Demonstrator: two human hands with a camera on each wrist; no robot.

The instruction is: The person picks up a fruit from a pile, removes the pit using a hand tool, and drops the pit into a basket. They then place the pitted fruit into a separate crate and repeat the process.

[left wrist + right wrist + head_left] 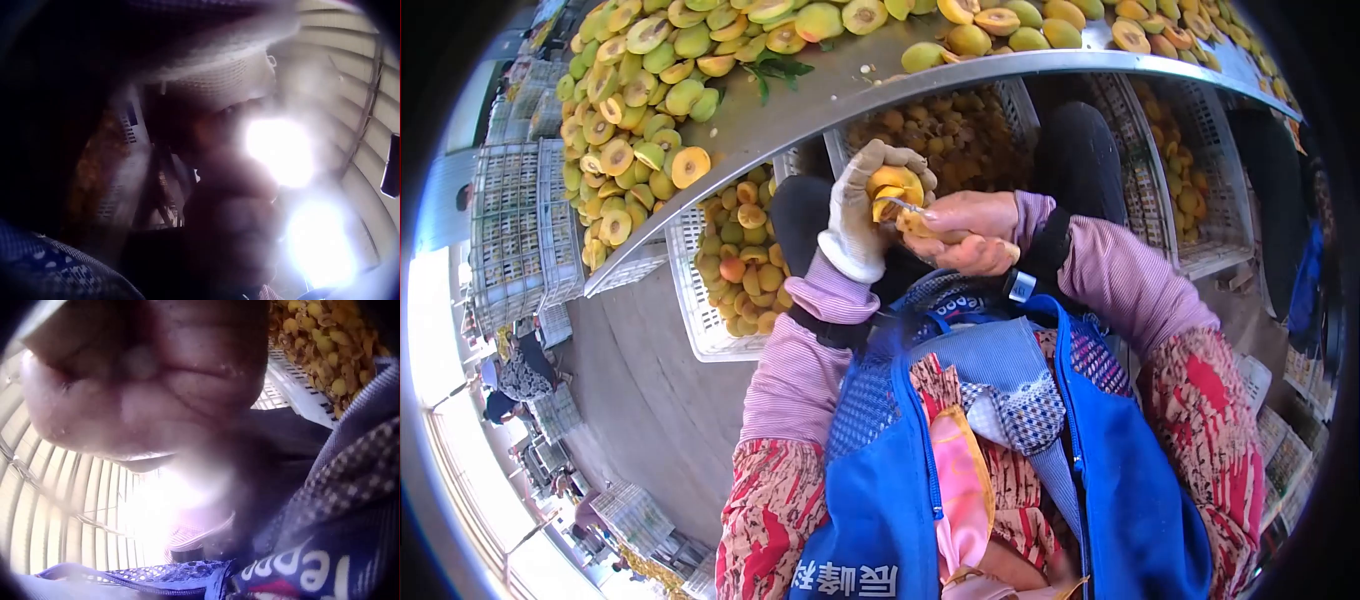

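Note:
In the head view my gloved left hand [852, 205] cups a yellow peach [894, 182], its fingers curled round it. My bare right hand [975, 222] grips a pitting knife with a thick tan handle [922, 228]. The knife's thin metal end [900, 204] meets the cut face of the peach. In the right wrist view the right hand [194, 381] fills the top, with the handle's butt [75, 340] showing in its grip. The left wrist view is dark and blurred; part of the white glove [215, 81] shows there, while the peach is hidden.
Above the hands runs a metal table [800, 115] heaped with halved peaches [635, 95]. Beneath its edge stand white crates: one on the left [690, 290] holding peaches, one between the knees holding orange pieces [950, 125], another on the right [1200, 250].

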